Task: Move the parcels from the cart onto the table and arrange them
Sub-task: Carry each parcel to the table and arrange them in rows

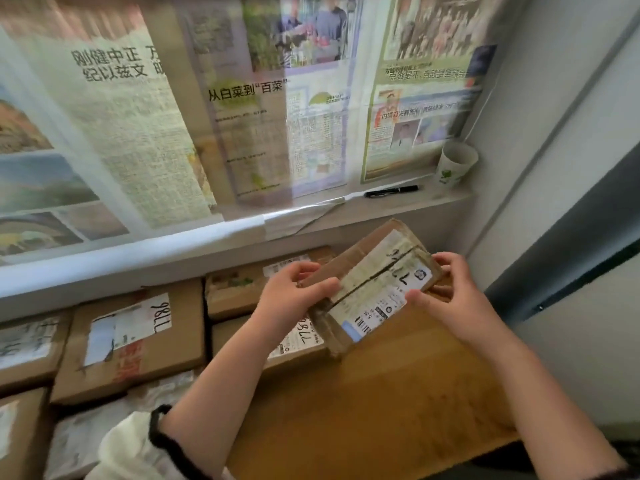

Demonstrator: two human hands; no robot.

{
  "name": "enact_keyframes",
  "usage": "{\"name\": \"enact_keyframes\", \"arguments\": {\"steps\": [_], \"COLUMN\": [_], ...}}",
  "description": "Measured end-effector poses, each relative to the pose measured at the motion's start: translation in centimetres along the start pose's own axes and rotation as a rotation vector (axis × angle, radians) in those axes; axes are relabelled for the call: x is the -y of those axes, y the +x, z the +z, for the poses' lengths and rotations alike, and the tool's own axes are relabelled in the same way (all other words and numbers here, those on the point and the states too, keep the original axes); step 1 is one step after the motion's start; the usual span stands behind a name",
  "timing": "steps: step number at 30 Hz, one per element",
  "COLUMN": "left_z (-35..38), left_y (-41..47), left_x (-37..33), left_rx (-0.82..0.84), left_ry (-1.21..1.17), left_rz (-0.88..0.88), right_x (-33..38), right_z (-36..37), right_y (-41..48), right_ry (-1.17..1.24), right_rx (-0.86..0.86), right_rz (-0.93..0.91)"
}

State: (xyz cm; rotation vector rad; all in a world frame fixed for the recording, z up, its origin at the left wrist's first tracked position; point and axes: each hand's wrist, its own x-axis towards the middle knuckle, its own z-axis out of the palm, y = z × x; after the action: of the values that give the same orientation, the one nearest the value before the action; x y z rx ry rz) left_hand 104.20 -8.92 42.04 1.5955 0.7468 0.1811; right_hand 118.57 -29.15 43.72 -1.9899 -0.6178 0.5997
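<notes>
Both hands grasp one parcel [374, 285]: the left hand [298, 289] curls its fingers and thumb round the near-left edge, and the right hand [446, 296] pinches the far-right end, thumb on top and fingers behind. Taking it at opposite ends seems meant to keep the flat box steady while it is turned. It hangs tilted, its near end low and its label [377, 306] facing up, probably so the written number can be read and matched to its neighbours. The parcel is off the cart, which is out of view, and in the air over the back right corner of the table [381, 410], above bare wood. That spot looks like its intended place, since the boxes [128, 341] to its left already lie flat, edge to edge, in rows with their labels up. One of them lies partly under the left wrist, just beside the parcel's low end. Behind runs a ledge [242, 237] with a pen [391, 191] and a cup [455, 164], well apart from the work, under newspapers [173, 116] covering the window.
</notes>
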Motion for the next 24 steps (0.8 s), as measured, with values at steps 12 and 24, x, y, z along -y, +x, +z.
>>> {"name": "enact_keyframes", "arguments": {"steps": [12, 24], "left_z": [-3.4, -7.8], "left_y": [-4.8, -16.2], "left_x": [3.6, 10.1], "left_rx": [-0.452, -0.444], "left_ry": [-0.301, -0.269], "left_rz": [-0.186, -0.268], "right_x": [-1.3, -1.1], "right_z": [6.0, 13.2], "right_y": [1.3, -8.2], "right_ry": [0.181, 0.163], "right_rx": [0.189, 0.296], "right_rz": [0.109, 0.2]}}
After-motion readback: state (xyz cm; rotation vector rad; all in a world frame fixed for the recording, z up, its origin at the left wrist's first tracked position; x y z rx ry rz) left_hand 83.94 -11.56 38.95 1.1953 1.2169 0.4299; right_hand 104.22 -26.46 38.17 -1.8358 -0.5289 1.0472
